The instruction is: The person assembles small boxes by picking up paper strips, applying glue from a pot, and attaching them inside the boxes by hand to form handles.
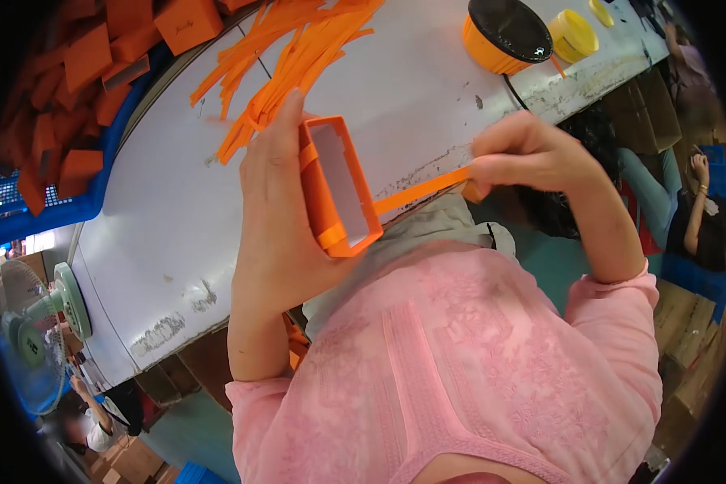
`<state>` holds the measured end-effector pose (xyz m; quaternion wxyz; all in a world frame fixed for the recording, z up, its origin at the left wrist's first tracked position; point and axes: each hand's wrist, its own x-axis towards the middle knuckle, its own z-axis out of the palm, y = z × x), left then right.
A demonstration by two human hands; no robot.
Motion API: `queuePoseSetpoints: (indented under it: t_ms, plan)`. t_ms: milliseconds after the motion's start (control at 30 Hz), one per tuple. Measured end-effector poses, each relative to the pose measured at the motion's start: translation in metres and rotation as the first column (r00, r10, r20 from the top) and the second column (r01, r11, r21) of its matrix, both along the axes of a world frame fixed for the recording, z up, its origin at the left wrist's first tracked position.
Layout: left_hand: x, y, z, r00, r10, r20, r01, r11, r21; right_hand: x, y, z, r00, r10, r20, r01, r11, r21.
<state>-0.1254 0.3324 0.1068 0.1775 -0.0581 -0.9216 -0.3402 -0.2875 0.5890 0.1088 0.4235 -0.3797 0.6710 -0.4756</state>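
My left hand [270, 194] is wrapped around a small orange box [321, 189], whose open side shows a white inside. Orange strips cross the box's near side at two places. An orange paper strip [423, 190] runs taut from the box's right edge to my right hand [532, 153]. There, thumb and fingers pinch its far end, and a short piece hangs below them. Beyond my left hand, a loose pile of orange strips [298, 56] lies on the white table [411, 73].
A blue basket [97, 189] heaped with orange boxes [89, 60] stands at the left. At the back right are an orange tub with a black top [508, 36] and a yellow lid [574, 36]. A fan [36, 339] stands lower left. Other people sit at both sides.
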Motion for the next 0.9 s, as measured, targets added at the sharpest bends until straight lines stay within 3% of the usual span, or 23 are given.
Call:
queuePoseSetpoints:
  t_ms: [33, 67, 133, 233, 267, 333, 467, 633, 700, 800, 900]
  plan:
    - [0.001, -0.002, 0.0, 0.997, 0.0, 0.076, -0.006, 0.997, 0.075, -0.007, 0.014, 0.005, 0.999, -0.035, 0.01, 0.035, 0.999, -0.013]
    - [0.001, -0.005, 0.0, 0.998, 0.012, 0.056, -0.013, 1.0, 0.021, -0.011, 0.029, 0.013, 0.986, -0.152, 0.074, 0.146, 0.985, 0.09]
    - [0.0, -0.004, -0.003, 1.0, 0.013, 0.006, -0.013, 1.0, -0.003, -0.024, 0.063, -0.004, 0.953, -0.301, 0.038, 0.302, 0.952, -0.049]
    - [-0.006, 0.003, -0.004, 1.0, 0.019, 0.004, -0.019, 0.999, -0.046, -0.019, 0.078, -0.016, 0.73, -0.623, 0.28, 0.675, 0.723, -0.15]
    - [-0.01, 0.008, -0.006, 1.0, -0.003, -0.012, 0.002, 0.999, -0.037, -0.019, 0.081, -0.023, 0.685, -0.574, 0.449, 0.704, 0.68, -0.204]
    - [-0.018, 0.016, -0.009, 0.999, -0.036, 0.02, 0.036, 0.999, 0.015, -0.014, 0.071, -0.03, 0.551, -0.606, 0.574, 0.819, 0.526, -0.23]
    - [-0.029, 0.034, -0.01, 0.994, -0.091, 0.058, 0.087, 0.994, 0.067, -0.015, 0.069, -0.036, 0.451, -0.465, 0.762, 0.877, 0.39, -0.281]
    - [-0.048, 0.056, -0.013, 0.98, -0.185, 0.069, 0.181, 0.981, 0.068, -0.025, 0.069, -0.036, 0.468, -0.459, 0.755, 0.852, 0.461, -0.248]
    - [-0.054, 0.063, -0.012, 0.973, -0.218, 0.074, 0.214, 0.976, 0.048, -0.025, 0.063, -0.031, 0.439, -0.622, 0.648, 0.879, 0.449, -0.163]
    - [-0.063, 0.071, -0.014, 0.968, -0.233, 0.093, 0.231, 0.972, 0.03, -0.032, 0.064, -0.029, 0.408, -0.685, 0.604, 0.881, 0.47, -0.062]
    - [-0.07, 0.078, -0.017, 0.962, -0.261, 0.08, 0.258, 0.965, 0.047, -0.043, 0.065, -0.041, 0.454, -0.556, 0.696, 0.845, 0.516, -0.14]
